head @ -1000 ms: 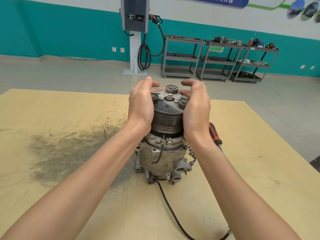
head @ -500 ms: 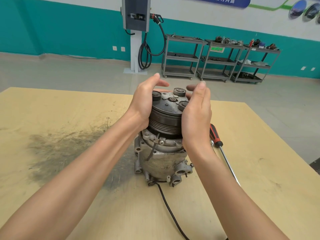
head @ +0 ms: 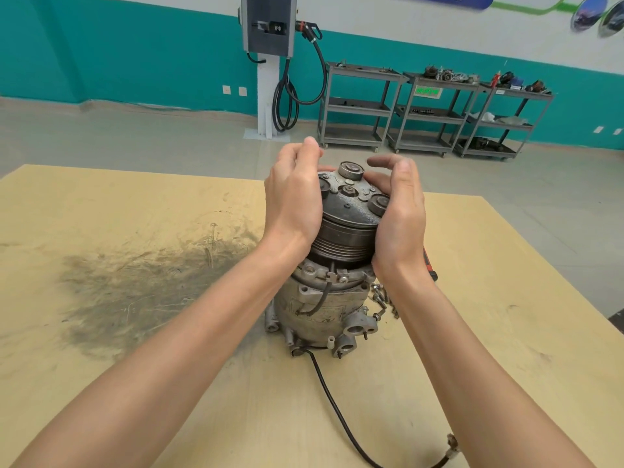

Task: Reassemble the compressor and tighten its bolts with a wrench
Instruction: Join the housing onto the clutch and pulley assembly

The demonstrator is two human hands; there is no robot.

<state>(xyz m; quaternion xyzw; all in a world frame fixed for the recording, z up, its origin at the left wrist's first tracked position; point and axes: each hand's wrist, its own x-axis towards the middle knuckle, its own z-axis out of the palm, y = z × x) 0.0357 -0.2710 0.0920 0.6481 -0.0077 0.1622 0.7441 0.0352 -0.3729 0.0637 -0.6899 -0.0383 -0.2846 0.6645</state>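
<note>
My left hand (head: 292, 201), right hand (head: 400, 217): bare, no gloves, rings, watch; forearms bare, no sleeves showing.

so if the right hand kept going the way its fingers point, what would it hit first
The right hand has its fingers curling left over the clutch plate. Going on, they would probably meet the left hand on the far rim, though the depth between them is unclear.

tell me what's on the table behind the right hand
A red-and-black tool handle pokes out past the right hand, loose bolts nearer. The wrist hides the tool's other end.
</note>
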